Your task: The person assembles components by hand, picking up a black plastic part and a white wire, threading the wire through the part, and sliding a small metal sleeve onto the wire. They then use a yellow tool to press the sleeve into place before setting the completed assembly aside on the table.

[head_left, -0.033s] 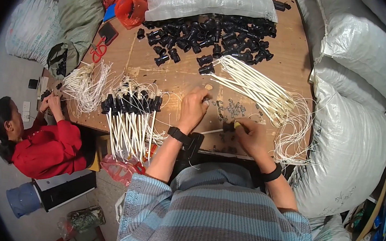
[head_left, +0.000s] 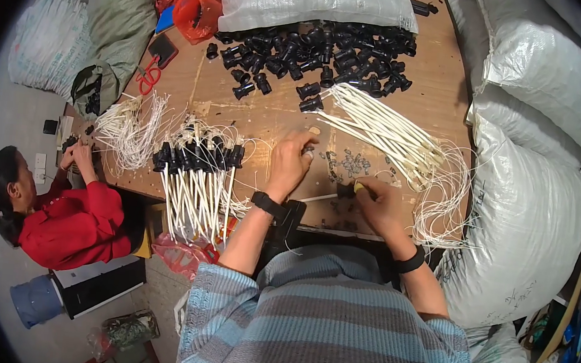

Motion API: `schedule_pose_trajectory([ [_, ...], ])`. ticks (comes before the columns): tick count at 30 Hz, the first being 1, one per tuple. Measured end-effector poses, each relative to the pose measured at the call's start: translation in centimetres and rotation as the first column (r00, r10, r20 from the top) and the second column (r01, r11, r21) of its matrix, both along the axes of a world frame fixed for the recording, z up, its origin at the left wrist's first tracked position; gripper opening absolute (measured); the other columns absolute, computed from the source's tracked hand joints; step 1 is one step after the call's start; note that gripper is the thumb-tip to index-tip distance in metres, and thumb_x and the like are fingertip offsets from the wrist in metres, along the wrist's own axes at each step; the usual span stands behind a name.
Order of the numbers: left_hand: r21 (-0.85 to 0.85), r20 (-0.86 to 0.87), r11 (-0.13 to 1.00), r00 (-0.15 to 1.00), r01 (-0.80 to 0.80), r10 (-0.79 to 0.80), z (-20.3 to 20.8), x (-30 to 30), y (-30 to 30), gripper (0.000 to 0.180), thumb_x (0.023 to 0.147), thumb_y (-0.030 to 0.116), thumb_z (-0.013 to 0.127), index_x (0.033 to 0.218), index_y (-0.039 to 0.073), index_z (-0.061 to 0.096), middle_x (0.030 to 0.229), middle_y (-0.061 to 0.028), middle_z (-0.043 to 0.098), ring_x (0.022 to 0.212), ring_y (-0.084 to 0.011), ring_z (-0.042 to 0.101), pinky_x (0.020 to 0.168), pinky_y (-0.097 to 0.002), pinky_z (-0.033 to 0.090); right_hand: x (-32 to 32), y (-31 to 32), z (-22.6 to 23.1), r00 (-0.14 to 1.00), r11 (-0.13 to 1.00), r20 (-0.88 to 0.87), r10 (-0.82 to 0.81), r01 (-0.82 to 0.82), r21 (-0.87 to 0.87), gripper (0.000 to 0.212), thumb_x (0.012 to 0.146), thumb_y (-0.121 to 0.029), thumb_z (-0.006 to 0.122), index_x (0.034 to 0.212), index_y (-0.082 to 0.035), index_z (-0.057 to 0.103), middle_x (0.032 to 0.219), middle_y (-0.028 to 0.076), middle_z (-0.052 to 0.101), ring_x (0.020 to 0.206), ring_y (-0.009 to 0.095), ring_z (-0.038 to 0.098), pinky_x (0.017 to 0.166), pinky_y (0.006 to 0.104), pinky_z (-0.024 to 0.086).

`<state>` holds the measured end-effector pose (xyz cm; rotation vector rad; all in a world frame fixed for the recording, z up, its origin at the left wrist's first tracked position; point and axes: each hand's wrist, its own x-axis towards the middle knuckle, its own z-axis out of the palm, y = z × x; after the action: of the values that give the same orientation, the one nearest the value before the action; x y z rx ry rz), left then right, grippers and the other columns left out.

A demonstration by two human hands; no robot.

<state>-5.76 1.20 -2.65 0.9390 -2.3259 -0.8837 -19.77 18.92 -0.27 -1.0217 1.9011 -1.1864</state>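
Note:
My left hand (head_left: 289, 164) hovers over the table with thumb and fingers pinched together. Whatever sits between them is too small to name. My right hand (head_left: 378, 205) is closed at a black lamp holder (head_left: 346, 191), a yellowish patch showing at its fingertip. From this holder a white sleeved wire (head_left: 319, 198) runs left toward a black device on my left wrist. Small metal pieces (head_left: 355, 162) lie scattered between and beyond my hands. Right of them rests a bundle of white sleeved wires (head_left: 383, 131), with bare thin ends trailing to the right.
Loose black lamp holders (head_left: 317, 51) are heaped at the back before a white sack (head_left: 318, 2). Left are holders fitted with wires (head_left: 198, 158), more wires (head_left: 131, 128) and red scissors (head_left: 149, 75). Full sacks (head_left: 518, 217) crowd the right edge. A person in red (head_left: 73, 223) works at left.
My left hand has shifted very slightly. My right hand stays at the lamp holder, and the things on the table lie as before.

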Motion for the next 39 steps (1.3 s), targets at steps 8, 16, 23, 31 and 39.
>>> schedule_pose_trajectory([
  [8,0.538,-0.256,0.84,0.963,0.069,0.085,3.2,-1.4,5.7,0.018,0.078,-0.01,0.064,0.092,0.002,0.068,0.082,-0.0016,0.067,0.079,-0.0082,0.063,0.071,-0.0235,0.05,-0.2,-1.3,-1.4,0.996,0.997,-0.051,-0.07,0.068,-0.043,0.011,0.087,-0.006,0.061,0.093,0.001,0.067,0.067,0.002,0.061,0.062,0.005,0.052,0.054,0.0249,0.041],
  [16,0.251,-0.202,0.968,0.979,0.017,0.035,2.7,-1.5,7.1,0.034,0.072,-0.014,0.064,0.101,0.004,0.066,0.091,-0.0073,0.068,0.083,-0.0139,0.066,0.075,-0.0241,0.052,0.1,-1.4,-2.0,0.908,0.982,0.418,0.04,0.041,-0.183,0.011,0.091,-0.007,0.061,0.097,0.0,0.067,0.073,-0.006,0.06,0.064,0.002,0.05,0.055,0.0203,0.039],
  [23,0.441,-0.124,0.897,0.988,-0.032,0.096,2.6,-1.4,6.5,0.029,0.073,-0.012,0.063,0.097,0.003,0.068,0.089,-0.0069,0.068,0.084,-0.0153,0.066,0.074,-0.0255,0.052,0.9,-1.0,-0.7,0.982,0.977,0.188,-0.007,0.047,-0.207,0.012,0.09,-0.005,0.061,0.099,0.001,0.067,0.072,-0.004,0.061,0.063,0.003,0.05,0.056,0.0216,0.04],
  [31,0.142,-0.135,0.988,0.987,-0.068,0.087,2.0,-1.0,6.5,0.022,0.068,-0.01,0.064,0.085,0.004,0.07,0.085,-0.0072,0.066,0.075,-0.0189,0.064,0.066,-0.0259,0.05,0.7,-0.7,0.2,0.998,0.975,-0.026,0.062,-0.066,-0.214,0.015,0.083,-0.007,0.065,0.098,-0.003,0.068,0.071,0.01,0.062,0.057,0.012,0.055,0.054,0.0269,0.044],
  [39,0.09,-0.251,0.994,0.967,0.064,-0.04,3.4,-0.7,6.4,0.025,0.064,-0.011,0.062,0.082,0.005,0.07,0.083,-0.0071,0.065,0.073,-0.0198,0.063,0.06,-0.0278,0.049,0.5,-0.5,0.5,0.992,0.969,-0.085,0.089,-0.106,-0.225,0.015,0.082,-0.009,0.065,0.096,-0.004,0.067,0.068,0.011,0.059,0.055,0.016,0.055,0.052,0.0297,0.044],
])
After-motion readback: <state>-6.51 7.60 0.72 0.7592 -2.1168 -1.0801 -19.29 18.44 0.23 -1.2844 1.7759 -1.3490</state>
